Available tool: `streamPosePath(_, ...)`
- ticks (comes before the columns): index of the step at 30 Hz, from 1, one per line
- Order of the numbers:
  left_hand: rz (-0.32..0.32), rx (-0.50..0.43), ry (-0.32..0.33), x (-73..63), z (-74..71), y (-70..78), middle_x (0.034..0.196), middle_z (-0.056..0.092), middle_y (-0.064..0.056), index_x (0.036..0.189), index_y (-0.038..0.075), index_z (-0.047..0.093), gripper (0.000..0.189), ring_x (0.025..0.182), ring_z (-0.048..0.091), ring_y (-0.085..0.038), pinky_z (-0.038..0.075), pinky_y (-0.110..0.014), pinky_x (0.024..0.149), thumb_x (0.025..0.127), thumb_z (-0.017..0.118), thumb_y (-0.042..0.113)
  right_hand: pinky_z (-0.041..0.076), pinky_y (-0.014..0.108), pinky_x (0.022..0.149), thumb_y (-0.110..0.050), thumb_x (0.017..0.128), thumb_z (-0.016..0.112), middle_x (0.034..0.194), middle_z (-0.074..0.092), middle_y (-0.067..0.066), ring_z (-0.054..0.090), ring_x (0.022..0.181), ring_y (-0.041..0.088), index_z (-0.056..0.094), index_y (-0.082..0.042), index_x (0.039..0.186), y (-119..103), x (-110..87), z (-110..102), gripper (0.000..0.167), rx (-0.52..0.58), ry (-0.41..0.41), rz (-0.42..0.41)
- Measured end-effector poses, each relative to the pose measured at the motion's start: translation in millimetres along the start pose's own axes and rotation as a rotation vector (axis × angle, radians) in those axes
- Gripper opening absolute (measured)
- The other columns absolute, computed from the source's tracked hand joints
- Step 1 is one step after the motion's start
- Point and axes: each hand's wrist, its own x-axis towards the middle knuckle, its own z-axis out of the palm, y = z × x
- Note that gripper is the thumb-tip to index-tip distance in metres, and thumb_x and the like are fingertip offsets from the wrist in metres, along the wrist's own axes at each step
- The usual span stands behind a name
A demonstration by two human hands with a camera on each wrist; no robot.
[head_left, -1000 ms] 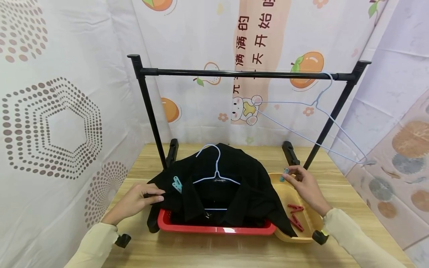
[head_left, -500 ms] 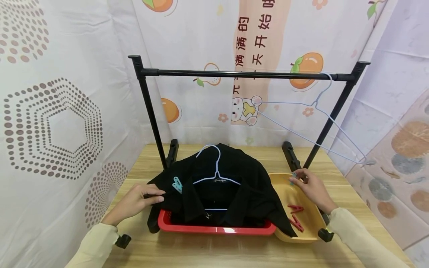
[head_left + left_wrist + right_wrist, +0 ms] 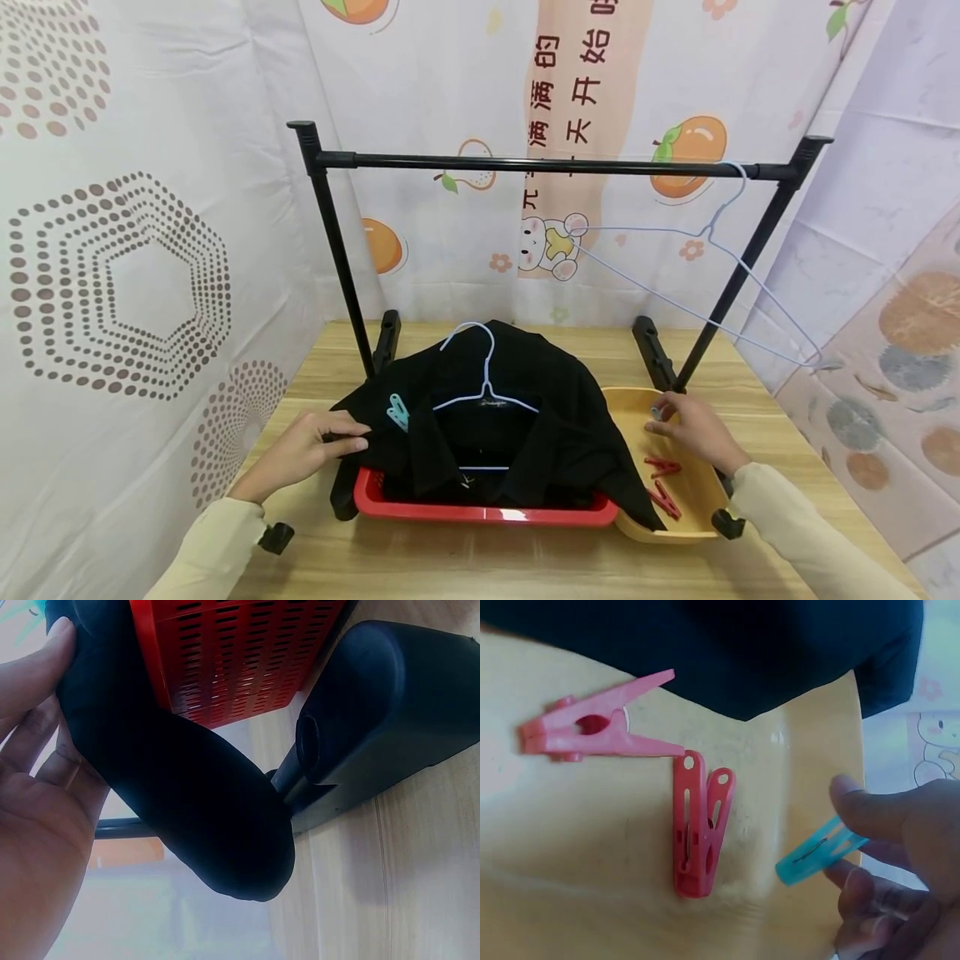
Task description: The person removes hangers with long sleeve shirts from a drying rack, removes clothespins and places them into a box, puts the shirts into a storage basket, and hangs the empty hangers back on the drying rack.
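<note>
A black collared shirt (image 3: 525, 367) on a light-blue hanger (image 3: 487, 367) lies over a red basket (image 3: 487, 516). My left hand (image 3: 311, 450) pinches the shirt at its left side; in the left wrist view the thumb (image 3: 45, 664) presses the black fabric (image 3: 180, 787), with the fingers behind it. A blue clothespin (image 3: 397, 412) is clipped to the shirt near that hand. Over the far right part of a yellow tray (image 3: 626, 408), my right hand (image 3: 701, 429) holds another blue clothespin (image 3: 814, 851) between thumb and fingers. Two red clothespins (image 3: 694, 825) lie inside the tray.
A black rack (image 3: 525, 164) stands behind the basket, its feet (image 3: 652, 354) on the wooden table (image 3: 450, 558). Another light-blue hanger (image 3: 708, 229) hangs at the bar's right end. One shirt corner drapes over the tray's left side. Patterned curtains surround the table.
My right hand has moved a little to the right and down over the tray, still holding the blue clothespin. The left hand and the shirt have stayed in place.
</note>
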Motion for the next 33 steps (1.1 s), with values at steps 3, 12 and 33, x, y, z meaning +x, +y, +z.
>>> streamPosePath(3,0.003,0.000,0.003,1.0,-0.7,1.2,0.087,0.071,0.010,0.108,0.005,0.081,0.019,0.068,0.052,-0.003,0.048,-0.025,0.058,0.089,0.078,0.003,0.052,0.048,0.071,-0.019,0.087,0.084,0.085,0.067,0.006,0.062,0.076,0.024,0.070,-0.001,0.102,-4,1.2,-1,0.028,-0.038,-0.041,-0.003)
streamPosePath(12,-0.009,-0.011,-0.006,1.9,-1.1,1.6,0.090,0.073,0.008,0.108,0.005,0.081,0.018,0.072,0.055,-0.004,0.050,-0.026,0.061,0.090,0.077,0.004,0.054,0.045,0.063,-0.018,0.082,0.086,0.084,0.068,0.005,0.063,0.072,0.022,0.071,-0.007,0.098,-8,-1.3,3,0.025,-0.134,-0.104,-0.017)
streamPosePath(33,-0.028,-0.037,0.003,-0.5,0.6,0.8,0.088,0.072,0.009,0.109,0.005,0.081,0.019,0.071,0.056,-0.005,0.051,-0.026,0.062,0.090,0.077,0.005,0.052,0.041,0.066,-0.009,0.087,0.082,0.082,0.066,0.000,0.059,0.072,0.017,0.072,-0.003,0.101,-21,1.8,-5,0.019,-0.092,-0.148,-0.101)
